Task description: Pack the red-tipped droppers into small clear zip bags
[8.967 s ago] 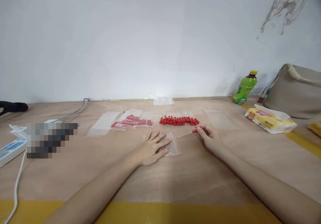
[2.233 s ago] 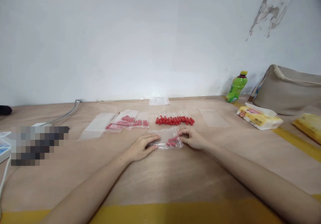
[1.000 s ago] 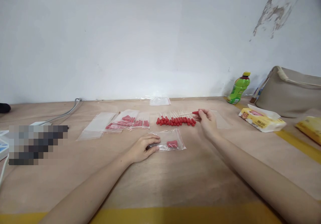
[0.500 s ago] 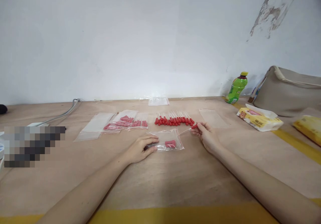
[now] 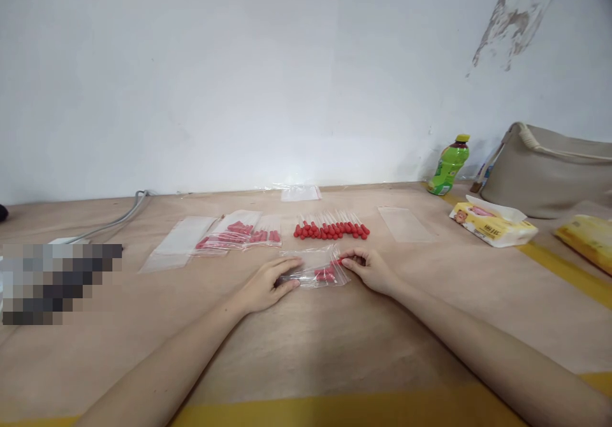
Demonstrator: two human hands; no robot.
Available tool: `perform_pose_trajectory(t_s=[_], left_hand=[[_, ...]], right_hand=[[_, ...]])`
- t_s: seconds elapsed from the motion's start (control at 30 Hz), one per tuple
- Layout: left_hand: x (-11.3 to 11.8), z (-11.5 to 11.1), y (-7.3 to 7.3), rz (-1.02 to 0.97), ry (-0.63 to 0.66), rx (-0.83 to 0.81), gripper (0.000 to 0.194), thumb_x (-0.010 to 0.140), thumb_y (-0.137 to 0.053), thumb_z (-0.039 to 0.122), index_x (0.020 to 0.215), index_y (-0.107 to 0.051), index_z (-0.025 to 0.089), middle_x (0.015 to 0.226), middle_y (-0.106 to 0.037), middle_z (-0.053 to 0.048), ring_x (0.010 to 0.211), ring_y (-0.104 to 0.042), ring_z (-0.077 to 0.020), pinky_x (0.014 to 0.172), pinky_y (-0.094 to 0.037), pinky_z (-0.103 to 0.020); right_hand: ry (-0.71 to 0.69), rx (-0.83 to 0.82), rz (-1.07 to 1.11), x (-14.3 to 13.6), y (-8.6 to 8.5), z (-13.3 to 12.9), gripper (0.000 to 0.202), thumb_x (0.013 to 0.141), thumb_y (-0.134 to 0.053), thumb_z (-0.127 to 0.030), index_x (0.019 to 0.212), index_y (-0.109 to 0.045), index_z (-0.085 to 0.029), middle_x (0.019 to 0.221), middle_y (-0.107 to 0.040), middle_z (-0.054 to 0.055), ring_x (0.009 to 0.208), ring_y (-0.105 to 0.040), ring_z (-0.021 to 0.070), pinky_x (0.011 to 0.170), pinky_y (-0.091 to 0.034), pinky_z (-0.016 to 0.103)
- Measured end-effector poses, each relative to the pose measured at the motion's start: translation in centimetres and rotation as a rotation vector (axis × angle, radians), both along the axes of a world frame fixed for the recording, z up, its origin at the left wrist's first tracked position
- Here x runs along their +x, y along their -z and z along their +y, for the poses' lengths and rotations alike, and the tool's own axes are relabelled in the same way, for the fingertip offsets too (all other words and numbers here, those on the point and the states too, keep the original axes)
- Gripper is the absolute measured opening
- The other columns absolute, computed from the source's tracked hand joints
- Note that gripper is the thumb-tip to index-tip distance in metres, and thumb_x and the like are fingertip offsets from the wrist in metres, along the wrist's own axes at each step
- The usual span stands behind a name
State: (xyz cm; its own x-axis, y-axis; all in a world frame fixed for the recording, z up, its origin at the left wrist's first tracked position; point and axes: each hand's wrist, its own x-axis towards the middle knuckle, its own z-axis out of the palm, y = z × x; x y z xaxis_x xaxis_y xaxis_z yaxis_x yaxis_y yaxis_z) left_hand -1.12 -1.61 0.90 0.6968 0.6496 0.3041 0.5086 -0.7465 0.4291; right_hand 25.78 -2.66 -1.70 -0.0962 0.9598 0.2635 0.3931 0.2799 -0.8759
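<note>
In the head view, a clear zip bag (image 5: 310,259) lies flat with red-ended pieces (image 5: 325,275) inside. My left hand (image 5: 270,283) grips its left end, thumb and fingers at its edges. At the bag's open right end, my right hand (image 5: 370,270) pinches a red-tipped stick (image 5: 337,262) by its red end. The stick's thin part reaches into the bag, blurred by the plastic. Just behind the bag lies a row of red-tipped sticks (image 5: 329,229), red ends toward me.
Filled zip bags (image 5: 239,231) overlap flat bags (image 5: 176,242) on the left. Another flat bag (image 5: 406,225) lies right of the row, and one (image 5: 300,193) by the wall. Farther right stand a green bottle (image 5: 448,167), a tissue pack (image 5: 495,224) and a grey handbag (image 5: 545,175).
My right hand has moved left, bringing the red-tipped stick from outside the zip bag into its open end. My left hand stays on the bag.
</note>
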Motion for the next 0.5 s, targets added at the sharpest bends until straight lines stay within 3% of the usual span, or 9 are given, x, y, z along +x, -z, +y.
perform_pose_trajectory(t_s=[0.1,0.23,0.4,0.5], left_hand=[[0.0,0.0,0.0,0.001,-0.003,-0.003,0.038,0.085,-0.048,0.033,0.122,-0.049,0.023,0.125,-0.052,-0.006,0.114,-0.048,-0.0202,0.096,-0.039,-0.037],[0.0,-0.1,0.0,-0.001,0.0,-0.005,0.037,0.085,-0.049,0.032,0.121,-0.05,0.023,0.123,-0.053,-0.006,0.114,-0.048,-0.0199,0.097,-0.039,-0.036],[0.1,-0.1,-0.1,0.004,-0.003,-0.002,0.038,0.085,-0.048,0.031,0.122,-0.049,0.023,0.123,-0.053,-0.006,0.115,-0.047,-0.0199,0.097,-0.038,-0.036],[0.1,-0.1,-0.2,0.012,0.002,-0.005,0.037,0.085,-0.048,0.031,0.121,-0.05,0.022,0.122,-0.054,-0.007,0.114,-0.048,-0.0199,0.097,-0.038,-0.036]], right_hand=[[0.015,0.005,-0.004,-0.5,-0.3,0.2,0.017,0.067,-0.061,-0.03,0.078,-0.068,-0.02,0.061,-0.061,-0.001,0.051,-0.047,0.012,0.049,-0.038,0.024],[-0.085,0.005,0.03,-1.0,-1.0,0.3,0.011,0.063,-0.063,-0.026,0.071,-0.068,-0.02,0.058,-0.061,-0.002,0.048,-0.047,0.0105,0.045,-0.037,0.022],[-0.161,-0.023,0.108,-1.9,-1.4,0.3,0.017,0.068,-0.059,-0.029,0.078,-0.068,-0.019,0.073,-0.067,0.002,0.063,-0.058,0.0155,0.057,-0.046,0.028],[-0.104,0.018,0.074,-1.0,-1.5,0.9,0.019,0.07,-0.056,-0.029,0.082,-0.067,-0.019,0.081,-0.068,0.003,0.072,-0.06,0.017,0.066,-0.047,0.03]])
